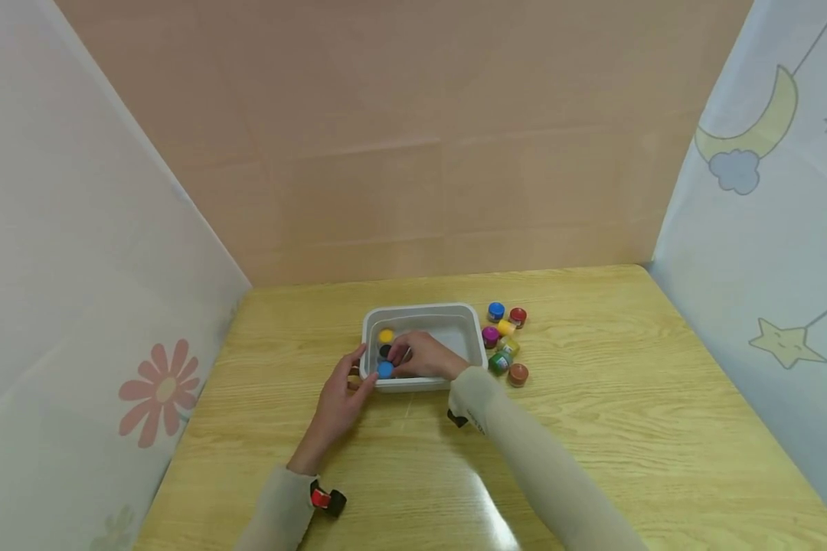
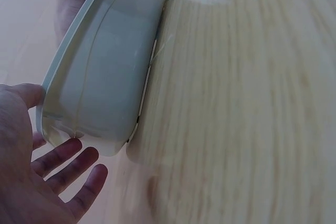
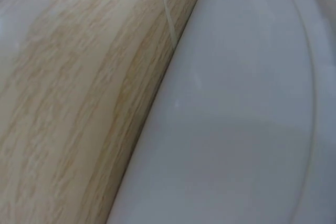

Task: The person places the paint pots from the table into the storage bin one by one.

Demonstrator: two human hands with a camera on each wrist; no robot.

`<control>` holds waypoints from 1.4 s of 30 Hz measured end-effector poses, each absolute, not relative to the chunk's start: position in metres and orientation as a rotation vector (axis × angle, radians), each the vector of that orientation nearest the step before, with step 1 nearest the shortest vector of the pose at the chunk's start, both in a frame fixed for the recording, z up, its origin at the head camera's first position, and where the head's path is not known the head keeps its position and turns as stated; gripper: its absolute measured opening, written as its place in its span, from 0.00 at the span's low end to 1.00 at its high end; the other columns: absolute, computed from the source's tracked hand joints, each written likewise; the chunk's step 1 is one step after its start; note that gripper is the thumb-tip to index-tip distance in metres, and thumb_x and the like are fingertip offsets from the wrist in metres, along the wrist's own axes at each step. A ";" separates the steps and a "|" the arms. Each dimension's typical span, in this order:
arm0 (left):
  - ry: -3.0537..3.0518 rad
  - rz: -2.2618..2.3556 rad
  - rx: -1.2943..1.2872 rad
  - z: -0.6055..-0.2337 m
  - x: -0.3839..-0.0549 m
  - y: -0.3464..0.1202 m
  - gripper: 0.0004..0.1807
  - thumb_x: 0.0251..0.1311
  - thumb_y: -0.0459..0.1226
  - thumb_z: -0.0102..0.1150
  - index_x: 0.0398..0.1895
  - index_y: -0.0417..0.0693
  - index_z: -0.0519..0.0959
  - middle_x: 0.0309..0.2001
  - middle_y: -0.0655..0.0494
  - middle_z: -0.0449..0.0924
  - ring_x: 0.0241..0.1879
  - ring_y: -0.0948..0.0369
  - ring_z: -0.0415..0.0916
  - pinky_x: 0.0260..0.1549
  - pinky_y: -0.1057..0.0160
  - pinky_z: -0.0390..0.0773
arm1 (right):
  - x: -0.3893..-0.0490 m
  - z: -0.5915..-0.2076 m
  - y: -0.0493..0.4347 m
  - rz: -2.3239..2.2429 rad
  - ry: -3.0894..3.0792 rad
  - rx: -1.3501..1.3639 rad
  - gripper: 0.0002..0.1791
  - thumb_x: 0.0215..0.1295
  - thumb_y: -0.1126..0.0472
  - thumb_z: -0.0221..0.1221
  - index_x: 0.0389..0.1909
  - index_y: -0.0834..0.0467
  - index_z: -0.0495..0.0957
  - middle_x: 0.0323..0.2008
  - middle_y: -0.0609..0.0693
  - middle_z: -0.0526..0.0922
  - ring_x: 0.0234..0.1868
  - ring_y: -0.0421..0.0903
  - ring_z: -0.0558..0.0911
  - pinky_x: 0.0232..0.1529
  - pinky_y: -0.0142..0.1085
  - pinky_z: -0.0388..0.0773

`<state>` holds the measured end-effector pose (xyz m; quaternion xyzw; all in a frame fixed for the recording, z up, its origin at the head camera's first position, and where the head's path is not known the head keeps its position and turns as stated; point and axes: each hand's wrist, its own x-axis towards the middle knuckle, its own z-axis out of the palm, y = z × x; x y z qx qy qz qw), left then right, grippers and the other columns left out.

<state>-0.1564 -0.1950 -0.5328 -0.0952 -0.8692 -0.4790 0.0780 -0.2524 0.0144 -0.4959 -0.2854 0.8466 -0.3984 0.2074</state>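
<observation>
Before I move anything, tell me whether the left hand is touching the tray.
Touching. The left wrist view shows the left hand with its thumb against the tray.

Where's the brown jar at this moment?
In the head view, the brown jar sits on the table to the right of the tray, nearest to the green jar.

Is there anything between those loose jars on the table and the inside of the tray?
Yes: the right wall of the tray, with the purple jar close beside it. The right sleeve also hides part of the near right corner.
</observation>
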 end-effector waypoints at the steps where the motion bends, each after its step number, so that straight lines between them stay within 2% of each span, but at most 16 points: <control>1: -2.607 -1.432 -0.283 -0.533 -0.156 -0.195 0.34 0.74 0.46 0.61 0.78 0.48 0.64 0.61 0.46 0.77 0.55 0.53 0.77 0.46 0.65 0.82 | -0.252 -0.496 0.014 -1.110 2.359 -0.796 0.12 0.63 0.65 0.72 0.46 0.62 0.85 0.41 0.51 0.87 0.41 0.43 0.86 0.47 0.35 0.84; 12: -2.644 -1.454 -0.243 -0.530 -0.156 -0.195 0.33 0.75 0.47 0.59 0.79 0.55 0.63 0.63 0.48 0.76 0.56 0.55 0.76 0.47 0.64 0.82 | -0.251 -0.491 0.014 -1.128 2.449 -0.796 0.09 0.68 0.63 0.68 0.47 0.58 0.85 0.42 0.49 0.88 0.42 0.43 0.85 0.47 0.37 0.83; 23: -2.638 -1.458 -0.229 -0.529 -0.158 -0.198 0.33 0.75 0.48 0.58 0.79 0.54 0.63 0.65 0.50 0.76 0.56 0.55 0.76 0.49 0.63 0.82 | -0.240 -0.464 0.032 -1.165 2.481 -0.887 0.11 0.70 0.63 0.66 0.51 0.60 0.85 0.42 0.49 0.88 0.42 0.42 0.85 0.47 0.36 0.83; 30: -2.631 -1.446 -0.256 -0.532 -0.157 -0.196 0.34 0.75 0.48 0.59 0.79 0.51 0.63 0.64 0.48 0.76 0.56 0.54 0.76 0.47 0.64 0.82 | -0.228 -0.451 0.070 -1.237 2.514 -0.923 0.07 0.70 0.62 0.66 0.46 0.55 0.85 0.41 0.48 0.88 0.42 0.42 0.84 0.48 0.37 0.84; 37: -2.641 -1.438 -0.224 -0.531 -0.156 -0.195 0.33 0.75 0.48 0.59 0.79 0.54 0.64 0.64 0.50 0.76 0.56 0.55 0.77 0.48 0.63 0.83 | -0.216 -0.437 0.122 -1.311 2.554 -0.834 0.09 0.71 0.59 0.66 0.49 0.54 0.85 0.45 0.47 0.87 0.46 0.43 0.84 0.51 0.40 0.82; 42: -2.638 -1.420 -0.249 -0.532 -0.156 -0.195 0.33 0.75 0.48 0.58 0.79 0.53 0.64 0.65 0.49 0.76 0.56 0.54 0.77 0.48 0.62 0.83 | -0.212 -0.434 0.156 -1.325 2.627 -0.747 0.10 0.71 0.60 0.65 0.50 0.56 0.85 0.45 0.50 0.87 0.46 0.46 0.84 0.51 0.42 0.82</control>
